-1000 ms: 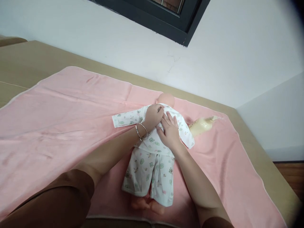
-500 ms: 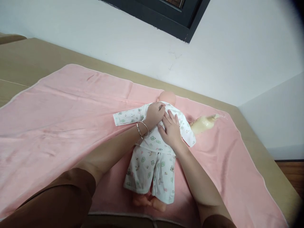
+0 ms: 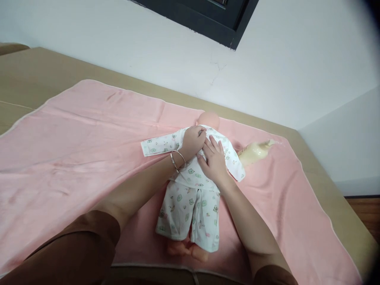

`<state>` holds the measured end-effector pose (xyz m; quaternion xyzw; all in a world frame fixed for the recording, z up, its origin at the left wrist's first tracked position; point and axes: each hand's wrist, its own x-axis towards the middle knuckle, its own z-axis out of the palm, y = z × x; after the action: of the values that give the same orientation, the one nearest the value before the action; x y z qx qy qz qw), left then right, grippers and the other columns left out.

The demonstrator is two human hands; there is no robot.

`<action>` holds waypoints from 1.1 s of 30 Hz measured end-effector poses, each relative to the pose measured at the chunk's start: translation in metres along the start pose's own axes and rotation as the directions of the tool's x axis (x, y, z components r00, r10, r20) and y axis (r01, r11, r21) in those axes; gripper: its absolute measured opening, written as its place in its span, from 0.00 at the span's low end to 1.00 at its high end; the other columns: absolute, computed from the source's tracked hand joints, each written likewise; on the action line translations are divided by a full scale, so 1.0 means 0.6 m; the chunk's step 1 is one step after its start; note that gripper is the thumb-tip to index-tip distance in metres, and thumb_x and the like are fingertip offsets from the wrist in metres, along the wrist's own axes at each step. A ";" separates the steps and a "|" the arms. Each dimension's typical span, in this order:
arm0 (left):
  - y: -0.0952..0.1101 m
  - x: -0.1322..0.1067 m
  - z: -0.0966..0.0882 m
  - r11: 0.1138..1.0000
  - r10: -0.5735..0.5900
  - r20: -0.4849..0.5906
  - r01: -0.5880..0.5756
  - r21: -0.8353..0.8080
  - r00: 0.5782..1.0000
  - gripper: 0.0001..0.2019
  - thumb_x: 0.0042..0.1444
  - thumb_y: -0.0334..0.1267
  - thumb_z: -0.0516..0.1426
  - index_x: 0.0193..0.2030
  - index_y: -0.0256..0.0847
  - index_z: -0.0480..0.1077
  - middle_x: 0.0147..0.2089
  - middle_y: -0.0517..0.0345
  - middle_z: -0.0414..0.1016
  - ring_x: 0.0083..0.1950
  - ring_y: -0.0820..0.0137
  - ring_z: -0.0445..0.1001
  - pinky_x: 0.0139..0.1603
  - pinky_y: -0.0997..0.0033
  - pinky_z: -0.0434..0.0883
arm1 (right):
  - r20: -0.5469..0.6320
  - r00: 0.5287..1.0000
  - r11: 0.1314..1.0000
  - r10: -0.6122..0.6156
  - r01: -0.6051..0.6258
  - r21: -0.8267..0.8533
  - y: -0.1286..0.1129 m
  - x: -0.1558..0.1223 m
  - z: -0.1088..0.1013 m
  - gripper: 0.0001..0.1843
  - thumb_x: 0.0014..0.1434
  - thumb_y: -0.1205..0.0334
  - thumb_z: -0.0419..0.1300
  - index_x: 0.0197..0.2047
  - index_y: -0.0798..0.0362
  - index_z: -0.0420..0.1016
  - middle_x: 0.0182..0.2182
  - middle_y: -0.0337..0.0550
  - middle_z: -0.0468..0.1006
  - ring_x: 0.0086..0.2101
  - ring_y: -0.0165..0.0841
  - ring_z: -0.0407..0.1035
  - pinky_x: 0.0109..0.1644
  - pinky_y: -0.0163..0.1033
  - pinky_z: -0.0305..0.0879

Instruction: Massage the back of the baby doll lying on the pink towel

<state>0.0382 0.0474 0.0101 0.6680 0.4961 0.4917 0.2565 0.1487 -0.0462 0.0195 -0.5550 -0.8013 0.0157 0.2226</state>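
Note:
A baby doll (image 3: 208, 119) lies stretched out in a white printed long-sleeved shirt (image 3: 192, 174) and matching trousers (image 3: 179, 209). Its bald head points away from me and its bare feet toward me; no facial features show. My left hand (image 3: 193, 141), with bracelets at the wrist, rests on the upper shirt with fingers curled in. Whatever lies under those fingers is hidden. My right hand (image 3: 214, 160) lies flat beside it on the shirt, fingers spread, its fingertips close to the left hand.
A pink blanket (image 3: 113, 130) with a pale edge lies under the doll on a wooden table (image 3: 71, 71). A pale yellow bottle (image 3: 254, 152) lies on its side to the right, near the doll's sleeve. Behind stands a white wall (image 3: 178, 59) with a dark window frame (image 3: 208, 27).
Both hands stay at nearly the same place on the doll's shirt. The view has shifted very slightly; nothing else visibly moves.

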 end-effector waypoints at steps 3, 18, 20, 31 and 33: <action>-0.002 0.000 0.002 1.000 0.012 -0.010 -0.012 -0.003 1.000 0.11 0.59 0.32 0.52 0.38 0.42 0.77 0.43 0.57 0.82 0.48 0.65 0.77 0.56 0.64 0.72 | 0.002 1.000 1.000 0.003 -0.003 -0.006 0.000 0.000 0.000 0.27 0.67 0.56 0.49 0.67 0.53 0.61 0.70 0.45 0.58 0.71 0.46 0.43 0.73 0.61 0.35; -0.003 0.002 0.002 1.000 0.028 -0.014 -0.028 0.000 1.000 0.11 0.59 0.31 0.52 0.37 0.42 0.77 0.43 0.57 0.82 0.48 0.65 0.78 0.55 0.64 0.72 | -0.005 1.000 1.000 -0.004 0.004 -0.013 -0.001 0.000 -0.002 0.27 0.68 0.56 0.49 0.68 0.52 0.60 0.70 0.44 0.58 0.71 0.45 0.43 0.73 0.61 0.35; -0.001 0.001 0.002 1.000 0.019 -0.011 -0.019 0.001 1.000 0.11 0.59 0.31 0.52 0.37 0.42 0.77 0.43 0.57 0.82 0.49 0.65 0.78 0.56 0.64 0.72 | -0.004 1.000 1.000 -0.003 0.003 -0.014 0.000 0.000 -0.001 0.27 0.68 0.56 0.49 0.68 0.52 0.60 0.69 0.44 0.59 0.71 0.45 0.42 0.73 0.61 0.35; 0.002 0.002 -0.001 0.997 0.068 0.034 -0.069 0.047 0.997 0.12 0.61 0.34 0.50 0.33 0.41 0.74 0.40 0.55 0.81 0.44 0.65 0.76 0.51 0.64 0.71 | 0.042 0.998 0.999 0.050 -0.049 -0.018 -0.006 0.001 -0.001 0.34 0.66 0.55 0.50 0.72 0.55 0.52 0.72 0.48 0.50 0.72 0.46 0.36 0.74 0.62 0.32; 0.011 0.001 -0.003 0.985 0.137 0.090 -0.145 0.091 0.986 0.15 0.64 0.35 0.47 0.33 0.41 0.74 0.39 0.55 0.80 0.44 0.65 0.76 0.52 0.63 0.70 | 0.052 0.994 0.995 0.098 -0.097 -0.022 -0.004 0.002 -0.003 0.40 0.64 0.55 0.52 0.74 0.60 0.45 0.74 0.52 0.43 0.72 0.47 0.31 0.74 0.62 0.32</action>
<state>0.0390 0.0451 0.0163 0.7333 0.4598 0.4554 0.2085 0.1472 -0.0465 0.0217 -0.5951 -0.7790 0.0334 0.1949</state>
